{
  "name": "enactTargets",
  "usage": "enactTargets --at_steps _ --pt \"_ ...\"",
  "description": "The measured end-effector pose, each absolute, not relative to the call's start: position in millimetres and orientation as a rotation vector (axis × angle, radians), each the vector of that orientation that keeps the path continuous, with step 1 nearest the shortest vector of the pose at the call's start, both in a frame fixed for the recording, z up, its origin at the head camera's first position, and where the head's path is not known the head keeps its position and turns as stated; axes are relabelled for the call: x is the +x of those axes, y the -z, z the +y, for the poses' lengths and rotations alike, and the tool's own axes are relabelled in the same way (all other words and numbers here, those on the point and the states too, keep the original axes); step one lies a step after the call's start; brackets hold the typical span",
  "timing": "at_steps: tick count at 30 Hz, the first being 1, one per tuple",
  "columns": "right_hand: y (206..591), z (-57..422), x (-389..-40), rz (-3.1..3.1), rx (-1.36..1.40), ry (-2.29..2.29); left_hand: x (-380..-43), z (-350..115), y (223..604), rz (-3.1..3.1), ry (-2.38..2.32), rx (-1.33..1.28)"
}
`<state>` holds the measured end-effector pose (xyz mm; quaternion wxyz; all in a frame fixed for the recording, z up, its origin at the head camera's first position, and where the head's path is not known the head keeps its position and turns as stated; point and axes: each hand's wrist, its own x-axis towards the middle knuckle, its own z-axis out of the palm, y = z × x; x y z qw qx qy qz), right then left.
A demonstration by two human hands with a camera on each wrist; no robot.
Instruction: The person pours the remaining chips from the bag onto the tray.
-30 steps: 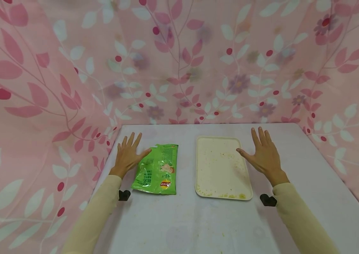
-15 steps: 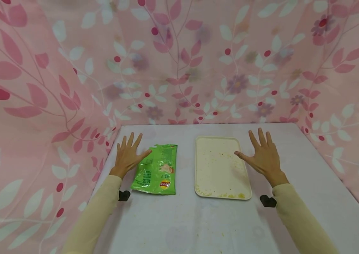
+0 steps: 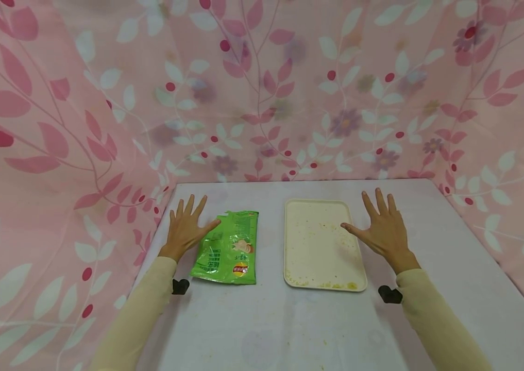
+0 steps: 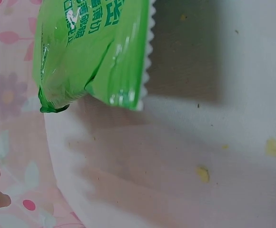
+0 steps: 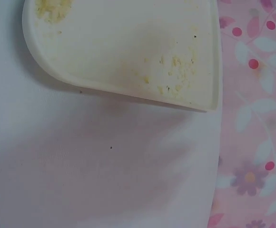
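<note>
My left hand (image 3: 185, 228) has its fingers spread, palm down, holding nothing. Its thumb overlaps the upper left of a green chip bag (image 3: 230, 250) in the head view. The bag lies on the table with its top end torn, and its crimped edge shows close up in the left wrist view. On the other side my right hand (image 3: 386, 232) is spread the same way, with its thumb tip near the right rim of a cream tray (image 3: 322, 245). Crumbs dot the tray, thickest along its near edge; a yellowish crumb patch (image 5: 53, 9) shows in the right wrist view.
A white cloth covers the table (image 3: 262, 324). Small crumbs lie on its near part, and a yellow crumb (image 4: 203, 174) shows near the bag in the left wrist view. Pink floral curtains (image 3: 262, 93) hang behind the table and at both sides.
Both hands stay spread in nearly the same places. The whole head view has shifted very slightly; the bag and the tray have not moved on the table.
</note>
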<state>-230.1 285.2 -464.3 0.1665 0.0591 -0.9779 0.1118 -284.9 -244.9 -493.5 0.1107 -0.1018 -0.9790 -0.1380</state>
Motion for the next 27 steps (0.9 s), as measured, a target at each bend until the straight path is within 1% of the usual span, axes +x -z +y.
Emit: enactTargets --at_steps 10,14,18,21,27 --pt "466 286 -229 -2.798 0.149 -0.313 -283 -247 495 -2.893 0.467 -0.301" --pt "466 285 -227 -2.790 0.127 -0.386 -280 -248 494 -3.037 0.582 -0.176" --pt "472 283 -223 -2.787 0.099 -0.461 -275 -249 494 -3.225 0.686 0.027" --pt "479 281 -220 -2.788 0.092 -0.488 -273 -248 497 -3.291 0.829 0.110" --pt "489 273 -212 -2.772 0.125 -0.500 -278 -244 504 -3.153 1.229 0.063"
